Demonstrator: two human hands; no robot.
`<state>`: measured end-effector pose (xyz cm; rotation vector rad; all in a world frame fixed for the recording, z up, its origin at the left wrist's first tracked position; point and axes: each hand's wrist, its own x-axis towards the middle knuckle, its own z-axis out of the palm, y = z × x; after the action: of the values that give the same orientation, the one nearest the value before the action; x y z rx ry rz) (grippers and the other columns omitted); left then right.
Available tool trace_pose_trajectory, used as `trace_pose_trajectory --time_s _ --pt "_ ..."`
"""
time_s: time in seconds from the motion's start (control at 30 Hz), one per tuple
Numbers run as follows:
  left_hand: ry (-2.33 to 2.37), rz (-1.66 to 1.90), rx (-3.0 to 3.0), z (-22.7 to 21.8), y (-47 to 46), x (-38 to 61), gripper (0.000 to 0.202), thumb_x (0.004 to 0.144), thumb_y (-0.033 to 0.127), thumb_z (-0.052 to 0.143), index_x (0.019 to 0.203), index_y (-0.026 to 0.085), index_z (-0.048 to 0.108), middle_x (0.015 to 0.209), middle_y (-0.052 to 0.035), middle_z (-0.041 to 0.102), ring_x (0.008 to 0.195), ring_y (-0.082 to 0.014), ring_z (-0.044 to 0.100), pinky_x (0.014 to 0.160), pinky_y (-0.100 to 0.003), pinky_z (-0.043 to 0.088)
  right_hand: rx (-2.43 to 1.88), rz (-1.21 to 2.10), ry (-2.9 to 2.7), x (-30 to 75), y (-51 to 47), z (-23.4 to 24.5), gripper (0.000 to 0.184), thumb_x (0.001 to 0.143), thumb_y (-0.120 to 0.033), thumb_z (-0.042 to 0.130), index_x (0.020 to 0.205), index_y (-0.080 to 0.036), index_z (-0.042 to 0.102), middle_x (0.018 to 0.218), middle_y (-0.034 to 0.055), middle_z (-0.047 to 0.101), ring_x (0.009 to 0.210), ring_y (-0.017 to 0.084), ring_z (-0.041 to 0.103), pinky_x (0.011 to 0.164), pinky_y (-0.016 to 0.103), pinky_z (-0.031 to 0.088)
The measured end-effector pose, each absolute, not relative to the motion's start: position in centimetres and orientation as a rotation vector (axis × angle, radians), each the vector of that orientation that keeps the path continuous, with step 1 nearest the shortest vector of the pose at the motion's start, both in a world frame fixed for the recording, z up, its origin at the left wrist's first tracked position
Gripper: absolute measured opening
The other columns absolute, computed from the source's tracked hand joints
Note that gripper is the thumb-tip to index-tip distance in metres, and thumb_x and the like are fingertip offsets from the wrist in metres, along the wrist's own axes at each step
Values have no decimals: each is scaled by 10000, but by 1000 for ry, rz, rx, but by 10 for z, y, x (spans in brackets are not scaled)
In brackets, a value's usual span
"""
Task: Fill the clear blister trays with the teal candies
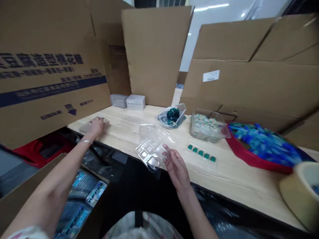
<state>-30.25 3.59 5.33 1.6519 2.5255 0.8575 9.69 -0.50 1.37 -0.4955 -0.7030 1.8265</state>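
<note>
My right hand pinches the edge of a clear plastic blister tray with square pockets, its thumb and fingers at the right side. The tray is tilted over the table's front edge, and its pockets look bare. At the left end of the table my left hand reaches out with curled fingers over a flat pale stack. What those fingers grip is mostly hidden. To the right of the tray lies a clear strip holding several green square pieces.
Behind stand two stacks of clear packs, a bag with dark green pieces and a clear tub of pale pieces. A red basin of blue pieces and a tape roll are right. A carton of packaged goods stands lower left.
</note>
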Motion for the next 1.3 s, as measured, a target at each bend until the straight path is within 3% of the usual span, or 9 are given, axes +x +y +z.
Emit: trace_pose_trajectory --time_s 0.07,0.13,0.23,0.4,0.6,0.73,0.87,1.1,1.3 --pt "2394 1065 1571 53 26 -262 469 844 466 461 1080 72 554 1005 -161 597 992 -277 547 852 -416 417 -472 1784 -652 95 -1 13 80 795 -242 656 834 -207 596 1227 29 569 911 116 588 677 200 490" --pt "1735 1453 1300 51 7 -205 545 835 542 447 1193 136 510 1056 -121 606 954 -240 592 878 -412 442 -441 1751 -612 88 0 11 94 789 -251 663 831 -212 588 1236 20 565 940 121 592 690 206 492" --pt "1036 1447 746 46 -33 -117 534 791 577 511 1186 218 520 1203 -106 579 1067 -270 578 905 -462 460 -423 1720 -608 74 -4 7 117 788 -290 662 821 -216 577 1197 11 588 946 126 598 706 221 494" --pt "934 1479 513 40 -58 -57 330 755 218 669 1071 199 577 1221 -92 594 1074 -269 589 887 -413 509 -664 1609 -1017 97 -10 0 167 830 -359 583 893 -205 577 1100 50 627 812 150 620 672 292 516" --pt "1086 1494 624 41 -47 -67 320 724 172 697 1023 167 583 1121 -95 648 909 -227 662 722 -319 576 -1232 296 -1883 221 17 -13 153 851 -220 517 965 -170 606 1125 121 606 1072 245 526 887 407 444" --pt "1045 1461 675 40 -44 -60 299 743 207 685 1015 153 575 1099 -105 654 889 -219 666 724 -323 576 -1445 -194 -2373 251 27 -24 213 807 -38 447 896 -126 619 973 140 647 905 253 567 780 369 469" --pt "977 1439 711 36 -41 -56 312 758 257 674 1027 159 549 1126 -122 640 943 -247 651 766 -366 563 -1497 -469 -2566 245 26 -25 201 770 4 448 790 -112 611 815 127 631 778 248 561 681 344 460" --pt "984 1431 744 36 -42 -61 318 760 296 671 1015 163 536 1121 -121 641 951 -250 649 750 -350 562 -1251 -641 -2477 257 33 -35 263 818 -9 406 987 -78 596 1089 171 618 1007 258 547 825 356 455" --pt "1101 1296 734 32 -49 -68 369 748 290 684 1056 188 509 1092 -118 661 880 -235 673 643 -272 556 -1284 -116 -2252 252 20 -20 232 879 -153 438 1060 -148 584 1063 128 641 971 230 599 834 374 499"
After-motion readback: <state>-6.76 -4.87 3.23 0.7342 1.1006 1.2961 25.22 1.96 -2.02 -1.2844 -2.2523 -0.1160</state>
